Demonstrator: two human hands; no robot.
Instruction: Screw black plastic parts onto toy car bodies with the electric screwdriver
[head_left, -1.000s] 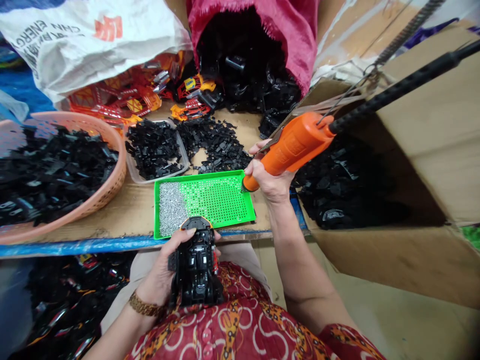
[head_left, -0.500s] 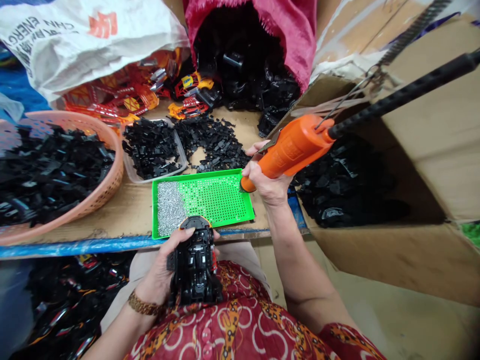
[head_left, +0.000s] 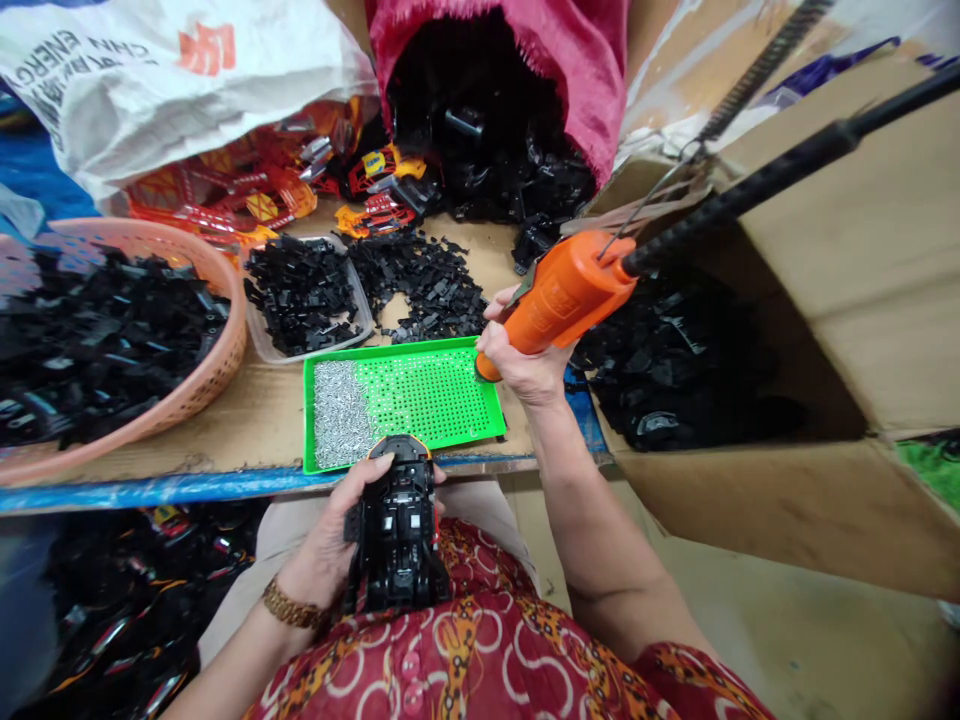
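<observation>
My left hand (head_left: 337, 535) grips a black toy car chassis (head_left: 397, 530), underside up, over my lap just below the table edge. My right hand (head_left: 521, 360) is wrapped round an orange electric screwdriver (head_left: 559, 295) with a black cable running up to the right. Its tip touches the right rim area of a green perforated tray (head_left: 427, 395). A heap of small silver screws (head_left: 341, 415) fills the tray's left end.
A peach basket (head_left: 217, 370) of black parts sits at the left, a clear tub (head_left: 300, 295) and loose black pieces (head_left: 427, 280) behind the tray. Orange toy shells (head_left: 247, 200) spill from a white sack, black parts from a red bag (head_left: 577, 80). A cardboard box (head_left: 825, 300) stands right.
The screwdriver and my right hand shifted slightly left over the tray's right end. My left hand still holds the chassis in nearly the same place.
</observation>
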